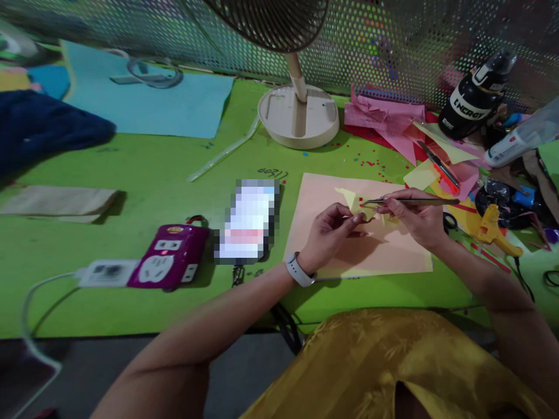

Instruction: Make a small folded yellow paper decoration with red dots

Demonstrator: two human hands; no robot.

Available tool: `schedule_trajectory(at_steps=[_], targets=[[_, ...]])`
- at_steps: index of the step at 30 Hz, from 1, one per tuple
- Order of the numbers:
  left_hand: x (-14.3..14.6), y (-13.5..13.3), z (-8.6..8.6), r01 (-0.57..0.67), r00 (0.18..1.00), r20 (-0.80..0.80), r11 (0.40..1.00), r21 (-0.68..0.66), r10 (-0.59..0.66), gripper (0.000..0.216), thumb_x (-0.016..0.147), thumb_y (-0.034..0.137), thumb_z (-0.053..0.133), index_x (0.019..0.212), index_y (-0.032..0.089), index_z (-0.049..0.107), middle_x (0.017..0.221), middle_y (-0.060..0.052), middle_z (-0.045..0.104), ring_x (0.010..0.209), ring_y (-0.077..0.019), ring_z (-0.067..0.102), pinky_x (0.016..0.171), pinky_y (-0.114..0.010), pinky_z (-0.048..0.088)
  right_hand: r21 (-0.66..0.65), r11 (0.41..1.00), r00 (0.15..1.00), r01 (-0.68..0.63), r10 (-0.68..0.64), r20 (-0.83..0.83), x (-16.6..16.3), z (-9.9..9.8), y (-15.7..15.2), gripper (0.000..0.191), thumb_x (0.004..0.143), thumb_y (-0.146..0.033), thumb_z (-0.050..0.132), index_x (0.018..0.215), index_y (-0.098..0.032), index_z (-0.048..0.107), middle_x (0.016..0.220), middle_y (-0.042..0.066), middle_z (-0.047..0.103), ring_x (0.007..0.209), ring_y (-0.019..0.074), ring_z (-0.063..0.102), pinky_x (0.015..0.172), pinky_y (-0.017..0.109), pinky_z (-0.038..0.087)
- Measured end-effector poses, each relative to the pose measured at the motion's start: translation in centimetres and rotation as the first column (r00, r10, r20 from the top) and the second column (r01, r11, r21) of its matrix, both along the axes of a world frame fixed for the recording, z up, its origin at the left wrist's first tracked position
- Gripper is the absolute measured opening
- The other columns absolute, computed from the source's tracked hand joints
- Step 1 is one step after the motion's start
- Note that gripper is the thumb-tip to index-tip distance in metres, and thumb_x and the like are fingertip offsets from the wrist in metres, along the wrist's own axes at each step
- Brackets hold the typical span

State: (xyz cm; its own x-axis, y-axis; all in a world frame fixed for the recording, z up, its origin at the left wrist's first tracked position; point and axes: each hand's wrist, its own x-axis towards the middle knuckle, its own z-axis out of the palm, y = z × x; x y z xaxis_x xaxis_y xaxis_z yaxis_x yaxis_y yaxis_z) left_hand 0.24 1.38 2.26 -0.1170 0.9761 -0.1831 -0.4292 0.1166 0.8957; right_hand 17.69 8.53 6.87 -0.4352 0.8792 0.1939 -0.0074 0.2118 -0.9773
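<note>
My left hand is closed in a pinch on a small folded piece of yellow paper, held just above a peach paper sheet. My right hand grips long metal tweezers that lie level, tips pointing left and touching the yellow paper near my left fingertips. A pale watch sits on my left wrist.
A fan base stands behind the sheet. A phone and a purple power strip lie to the left. Pink paper scraps, a red craft knife, a black bottle and a yellow glue gun crowd the right.
</note>
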Motion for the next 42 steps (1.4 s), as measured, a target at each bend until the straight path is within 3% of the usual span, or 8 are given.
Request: schedule_trajectory(at_steps=[15, 30, 42], targets=[[0.01, 0.05, 0.04, -0.004, 1.0, -0.01, 1.0, 0.023, 0.004, 0.044, 0.065, 0.044, 0.086, 0.073, 0.018, 0.052, 0.079, -0.001, 0.072, 0.08, -0.0184, 0.074, 0.066, -0.03, 0.065, 0.079, 0.997, 0.999, -0.012, 0.008, 0.054, 0.31, -0.21, -0.23, 0.015, 0.084, -0.034, 0.071, 0.094, -0.023, 0.072, 0.088, 0.001, 0.076, 0.079, 0.0156, 0.075, 0.073, 0.029, 0.062], [-0.07, -0.09, 0.06, 0.009, 0.999, -0.036, 0.999, 0.034, -0.008, 0.041, 0.067, 0.044, 0.085, 0.075, 0.018, 0.054, 0.08, -0.001, 0.072, 0.079, -0.0175, 0.073, 0.065, -0.029, 0.064, 0.098, 0.995, 0.999, -0.013, 0.008, 0.052, 0.3, -0.12, -0.17, 0.015, 0.087, -0.034, 0.069, 0.093, -0.021, 0.072, 0.088, 0.003, 0.076, 0.076, 0.0165, 0.075, 0.069, 0.029, 0.062], [0.01, -0.02, 0.02, 0.012, 0.999, 0.05, 0.999, 0.045, -0.014, 0.041, 0.066, 0.039, 0.087, 0.083, 0.019, 0.055, 0.079, 0.001, 0.072, 0.08, -0.0163, 0.073, 0.064, -0.026, 0.064, 0.101, 0.994, 0.998, -0.038, 0.032, 0.058, 0.57, -0.32, -0.19, 0.014, 0.087, -0.033, 0.069, 0.096, -0.023, 0.072, 0.09, 0.002, 0.076, 0.08, 0.0165, 0.075, 0.071, 0.029, 0.063]])
